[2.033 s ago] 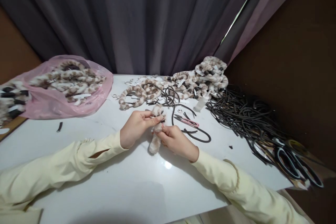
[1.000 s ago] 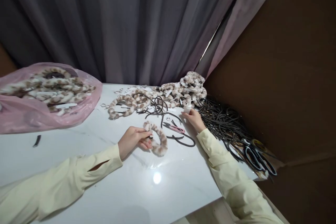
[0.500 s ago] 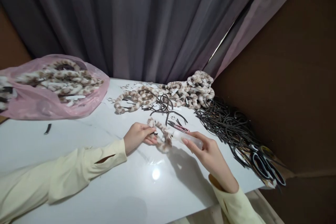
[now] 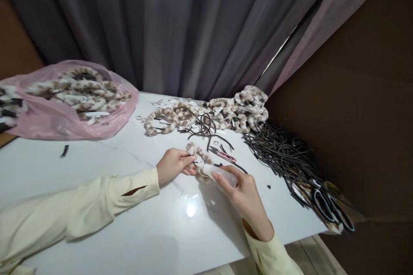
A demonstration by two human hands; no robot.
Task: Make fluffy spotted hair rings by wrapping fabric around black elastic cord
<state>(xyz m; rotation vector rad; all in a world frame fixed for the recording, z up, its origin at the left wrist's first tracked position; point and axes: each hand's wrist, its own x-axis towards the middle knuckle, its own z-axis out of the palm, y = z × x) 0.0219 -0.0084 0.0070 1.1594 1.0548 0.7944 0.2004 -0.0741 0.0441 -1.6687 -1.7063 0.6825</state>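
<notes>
Over the middle of the white table [image 4: 138, 232], the person's left hand [image 4: 172, 165] pinches a furry ring [image 4: 202, 153], thumb and fingers pressed together on its near side. Those fingers cover that part of the ring, so I can't see what is under them. The right hand [image 4: 244, 191] is wrapped around a small clear bottle [image 4: 223, 175], tipped well over with its cap end toward the left hand. The bottle hides the ring's lower right side. The nozzle is pale and thin, and I can't tell whether it touches the ring.

Just beyond the bottle lie pink-handled snips [image 4: 226, 155]; a dark cord [image 4: 240, 167] near them runs partly out of sight behind the right hand. Farther back, loose cords [image 4: 203, 128] tangle beside two more rings, and a pile of rings [image 4: 248, 107] with white tags sits near the curtain [image 4: 167, 21], too jumbled to count. To the right spreads a heap of cords [image 4: 280, 150], its far side lost in shadow; what look like scissors handles [image 4: 329, 205] lie at its near end, blades hidden. On the left, a pink bag [image 4: 45, 124] of rings is cut off by the picture's edge, as are both sleeves.
</notes>
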